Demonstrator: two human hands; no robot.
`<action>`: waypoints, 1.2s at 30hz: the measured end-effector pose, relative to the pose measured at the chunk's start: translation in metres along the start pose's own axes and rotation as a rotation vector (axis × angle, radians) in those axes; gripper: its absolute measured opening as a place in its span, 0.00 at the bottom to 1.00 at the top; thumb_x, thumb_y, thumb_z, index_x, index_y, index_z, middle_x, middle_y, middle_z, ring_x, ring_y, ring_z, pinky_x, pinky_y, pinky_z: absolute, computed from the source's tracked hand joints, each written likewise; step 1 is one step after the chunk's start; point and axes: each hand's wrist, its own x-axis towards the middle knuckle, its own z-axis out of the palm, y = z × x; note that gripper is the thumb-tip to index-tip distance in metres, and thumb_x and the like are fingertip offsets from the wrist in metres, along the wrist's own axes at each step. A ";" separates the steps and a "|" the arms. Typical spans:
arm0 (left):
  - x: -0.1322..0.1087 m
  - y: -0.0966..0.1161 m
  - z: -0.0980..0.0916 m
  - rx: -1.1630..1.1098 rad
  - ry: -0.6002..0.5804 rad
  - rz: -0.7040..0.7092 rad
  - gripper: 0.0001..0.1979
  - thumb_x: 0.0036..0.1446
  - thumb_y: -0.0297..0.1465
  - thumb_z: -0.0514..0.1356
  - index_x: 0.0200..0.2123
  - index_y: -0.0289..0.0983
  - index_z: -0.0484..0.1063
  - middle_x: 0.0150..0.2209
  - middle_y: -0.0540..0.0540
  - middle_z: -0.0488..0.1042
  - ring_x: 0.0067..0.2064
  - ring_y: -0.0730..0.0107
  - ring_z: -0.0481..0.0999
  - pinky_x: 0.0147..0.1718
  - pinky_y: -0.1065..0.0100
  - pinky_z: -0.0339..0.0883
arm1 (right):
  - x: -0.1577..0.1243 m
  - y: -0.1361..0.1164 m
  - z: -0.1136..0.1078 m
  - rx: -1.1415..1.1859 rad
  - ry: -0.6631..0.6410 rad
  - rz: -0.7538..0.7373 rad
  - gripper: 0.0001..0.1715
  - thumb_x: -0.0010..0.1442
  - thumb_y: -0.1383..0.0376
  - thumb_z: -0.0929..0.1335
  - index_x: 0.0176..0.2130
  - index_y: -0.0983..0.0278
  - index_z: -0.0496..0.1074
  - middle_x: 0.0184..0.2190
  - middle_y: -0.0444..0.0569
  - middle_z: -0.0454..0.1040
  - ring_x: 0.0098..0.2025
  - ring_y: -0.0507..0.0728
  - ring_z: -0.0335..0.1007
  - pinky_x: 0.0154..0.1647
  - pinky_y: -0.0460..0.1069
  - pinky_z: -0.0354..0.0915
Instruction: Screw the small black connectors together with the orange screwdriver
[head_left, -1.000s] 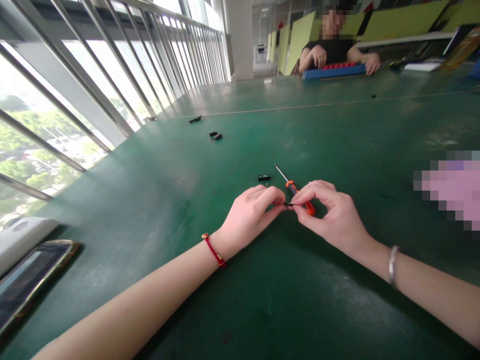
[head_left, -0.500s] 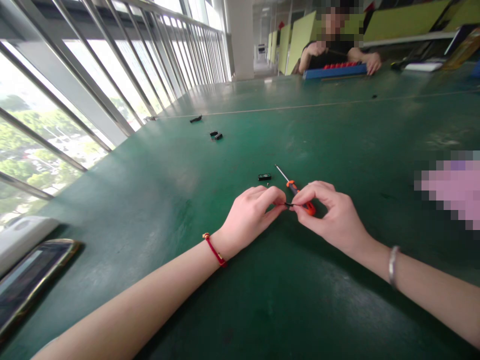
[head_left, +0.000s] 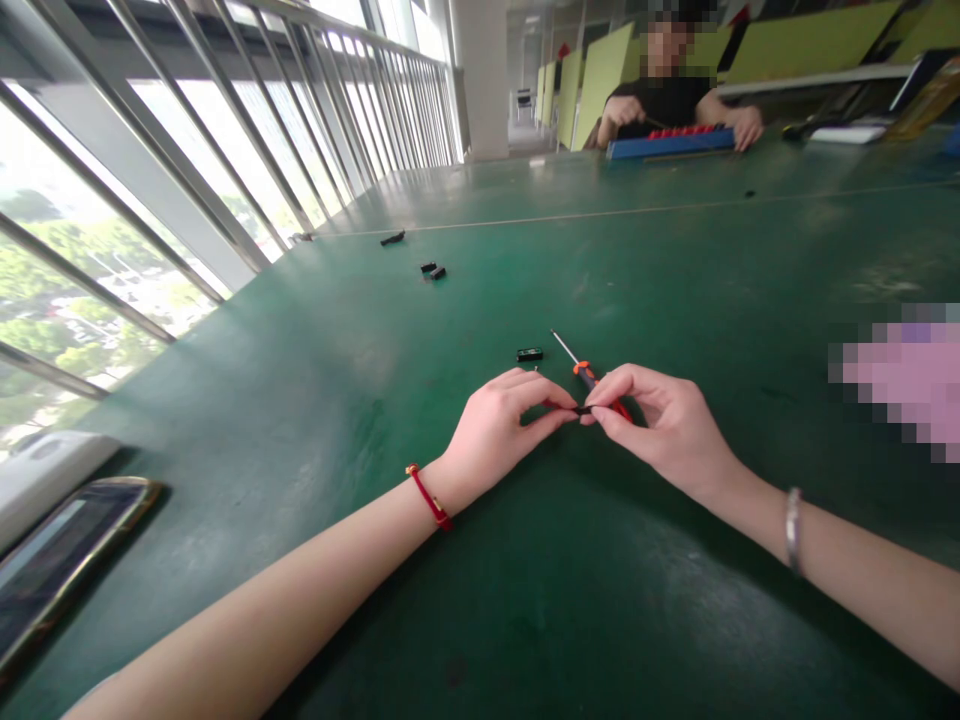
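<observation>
The fingers (head_left: 553,390) of the left hand (head_left: 499,420) and the right hand (head_left: 671,425) are clamped on opposite ends of a small black piece (head_left: 583,410), over the near part of the desk (head_left: 465,610). An orange-and-black screwdriver (head_left: 583,372) lies just beyond, a black block (head_left: 529,355) to its left.

phone (head_left: 75,552) L on tbl (head_left: 292,410), screwdriver (head_left: 584,373) behind R fingers (head_left: 621,379)

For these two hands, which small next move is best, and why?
Perhaps the right hand should ease back slightly while the left hand holds the small black piece: both hands pinch it, and it is partly hidden between them. The metal-shafted screwdriver with an orange-and-black handle lies partly hidden behind the right hand, so a small movement seems safer.
</observation>
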 end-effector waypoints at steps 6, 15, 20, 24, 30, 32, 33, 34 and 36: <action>0.000 0.001 0.000 0.054 0.052 0.034 0.06 0.58 0.33 0.59 0.35 0.38 0.73 0.36 0.48 0.76 0.39 0.70 0.73 0.40 0.68 0.67 | 0.007 0.006 0.001 0.242 0.059 0.136 0.05 0.49 0.65 0.70 0.24 0.62 0.71 0.30 0.46 0.73 0.38 0.55 0.70 0.44 0.51 0.63; -0.002 0.006 -0.002 0.299 0.136 0.144 0.11 0.57 0.39 0.59 0.38 0.39 0.72 0.38 0.48 0.76 0.41 0.69 0.72 0.40 0.67 0.63 | 0.009 0.002 0.001 0.369 0.092 0.289 0.07 0.46 0.62 0.72 0.21 0.62 0.71 0.38 0.48 0.72 0.46 0.57 0.65 0.48 0.53 0.60; -0.002 0.004 -0.001 0.305 0.157 0.148 0.07 0.57 0.36 0.59 0.34 0.40 0.74 0.36 0.50 0.76 0.40 0.70 0.71 0.39 0.67 0.63 | 0.009 0.005 0.001 0.299 0.089 0.239 0.06 0.48 0.61 0.72 0.25 0.62 0.73 0.38 0.48 0.72 0.47 0.58 0.66 0.51 0.54 0.59; -0.001 0.001 -0.004 0.334 0.187 0.139 0.06 0.57 0.35 0.59 0.34 0.40 0.75 0.36 0.49 0.77 0.40 0.70 0.71 0.39 0.67 0.63 | 0.008 0.012 0.001 0.152 0.064 0.116 0.07 0.51 0.59 0.71 0.28 0.61 0.74 0.38 0.49 0.72 0.47 0.59 0.67 0.53 0.56 0.59; 0.000 -0.002 -0.007 0.368 0.159 0.155 0.09 0.58 0.35 0.58 0.40 0.40 0.74 0.38 0.48 0.77 0.41 0.68 0.71 0.39 0.66 0.63 | 0.006 0.014 0.000 0.072 0.045 0.087 0.08 0.53 0.60 0.69 0.28 0.62 0.73 0.39 0.50 0.71 0.47 0.59 0.67 0.53 0.57 0.60; 0.000 -0.001 -0.007 0.362 0.132 0.161 0.09 0.58 0.36 0.58 0.41 0.41 0.74 0.39 0.48 0.77 0.42 0.68 0.71 0.40 0.66 0.62 | 0.006 0.013 0.001 0.060 0.029 0.089 0.08 0.54 0.61 0.69 0.27 0.62 0.72 0.40 0.50 0.71 0.47 0.59 0.66 0.53 0.58 0.59; 0.000 -0.001 -0.007 0.354 0.118 0.161 0.09 0.59 0.36 0.58 0.40 0.42 0.75 0.38 0.48 0.77 0.42 0.68 0.71 0.41 0.66 0.62 | 0.006 0.012 0.001 0.052 0.020 0.088 0.08 0.54 0.61 0.68 0.27 0.62 0.72 0.40 0.50 0.71 0.48 0.59 0.66 0.53 0.58 0.59; 0.000 -0.001 -0.007 0.343 0.110 0.156 0.08 0.59 0.36 0.58 0.38 0.42 0.75 0.38 0.49 0.77 0.42 0.68 0.71 0.41 0.66 0.62 | 0.006 0.011 0.001 0.049 0.018 0.086 0.08 0.54 0.61 0.68 0.27 0.62 0.71 0.40 0.50 0.71 0.48 0.59 0.66 0.53 0.58 0.59; 0.000 0.000 -0.006 0.312 0.114 0.127 0.08 0.58 0.36 0.58 0.36 0.41 0.75 0.37 0.48 0.77 0.42 0.69 0.71 0.41 0.66 0.63 | 0.007 0.010 0.002 0.052 0.024 0.089 0.08 0.54 0.61 0.68 0.28 0.62 0.71 0.40 0.50 0.71 0.47 0.59 0.66 0.53 0.57 0.58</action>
